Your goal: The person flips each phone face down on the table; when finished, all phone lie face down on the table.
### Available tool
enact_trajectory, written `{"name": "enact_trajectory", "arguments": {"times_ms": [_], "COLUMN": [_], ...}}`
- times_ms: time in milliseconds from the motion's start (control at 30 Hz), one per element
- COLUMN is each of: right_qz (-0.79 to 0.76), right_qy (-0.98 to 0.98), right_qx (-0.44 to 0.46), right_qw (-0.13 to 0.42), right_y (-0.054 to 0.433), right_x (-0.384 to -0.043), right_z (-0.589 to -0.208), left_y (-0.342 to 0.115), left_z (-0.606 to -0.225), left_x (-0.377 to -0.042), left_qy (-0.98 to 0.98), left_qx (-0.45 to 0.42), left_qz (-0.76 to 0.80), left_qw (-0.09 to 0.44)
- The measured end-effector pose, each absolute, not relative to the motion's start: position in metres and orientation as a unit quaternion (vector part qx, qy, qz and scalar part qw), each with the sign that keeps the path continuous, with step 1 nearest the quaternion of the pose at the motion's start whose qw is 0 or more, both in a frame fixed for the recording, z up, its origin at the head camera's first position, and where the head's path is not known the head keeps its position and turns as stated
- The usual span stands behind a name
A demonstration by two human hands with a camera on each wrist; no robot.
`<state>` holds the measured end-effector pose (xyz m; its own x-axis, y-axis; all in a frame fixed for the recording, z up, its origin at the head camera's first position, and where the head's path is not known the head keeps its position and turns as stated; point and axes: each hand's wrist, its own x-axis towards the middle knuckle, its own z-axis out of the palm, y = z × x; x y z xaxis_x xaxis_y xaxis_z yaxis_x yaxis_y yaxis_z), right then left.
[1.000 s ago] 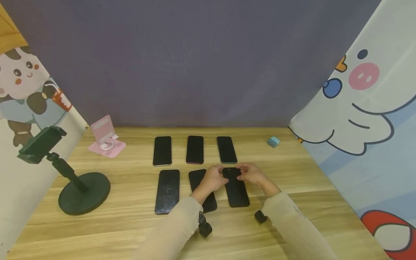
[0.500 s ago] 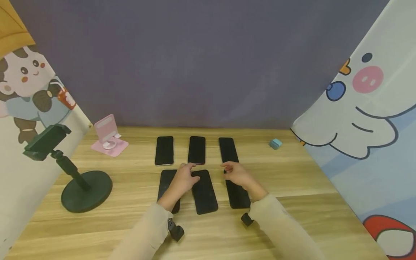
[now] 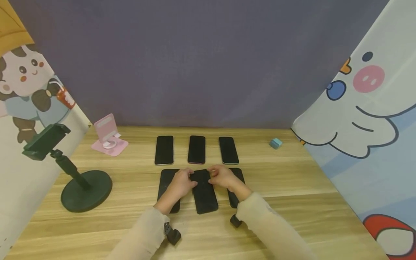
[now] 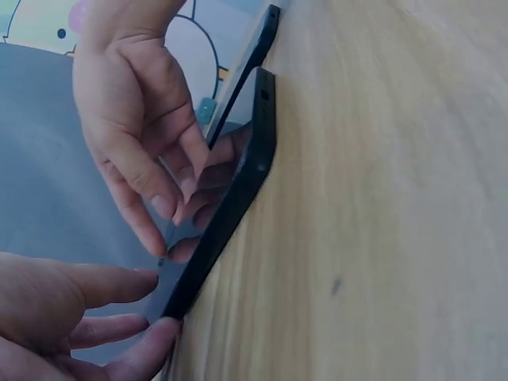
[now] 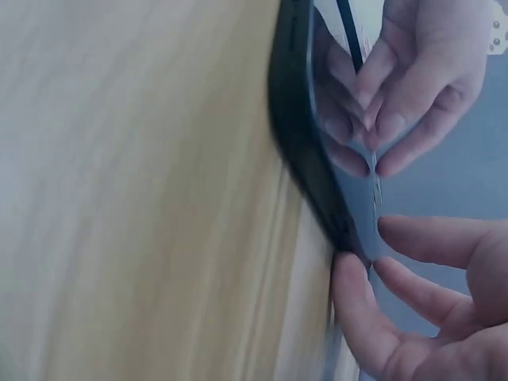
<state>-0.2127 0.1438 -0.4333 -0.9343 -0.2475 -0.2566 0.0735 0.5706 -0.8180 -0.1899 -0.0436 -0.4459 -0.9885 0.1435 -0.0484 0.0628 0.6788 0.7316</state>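
Note:
A black phone lies slightly slanted in the middle of the front row, dark glass up. My left hand is at its far left corner, thumb tip right at the edge in the left wrist view, other fingers loosely bent above. On the opposite side, my right hand has its thumb at the far right corner; the right wrist view shows that thumb low against the phone's side with fingertips close over the glass. My left hand and wrist partly cover the front left phone, my right the front right phone.
Behind these lie a left phone, a middle phone and a right phone in a row. A pink folding phone stand and a dark green stand are at left, a small teal block at back right.
Both hands have left the front right phone and come to the middle one. My left hand moved left first, then my right hand followed. The middle phone has shifted slightly right in view.

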Motion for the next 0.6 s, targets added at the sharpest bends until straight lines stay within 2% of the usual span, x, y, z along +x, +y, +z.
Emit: {"name": "enact_trajectory", "arguments": {"times_ms": [600], "right_qz": [-0.5], "right_qy": [0.849], "right_qx": [-0.001], "right_qw": [0.172], "right_y": [0.1393], "right_x": [-0.2159], "right_z": [-0.4418], "left_y": [-0.0411], "left_z": [-0.4525], "left_x": [-0.1987], "left_qy": [0.912], "left_qx": [0.048], "left_qz": [0.402], "left_qw": [0.062]}}
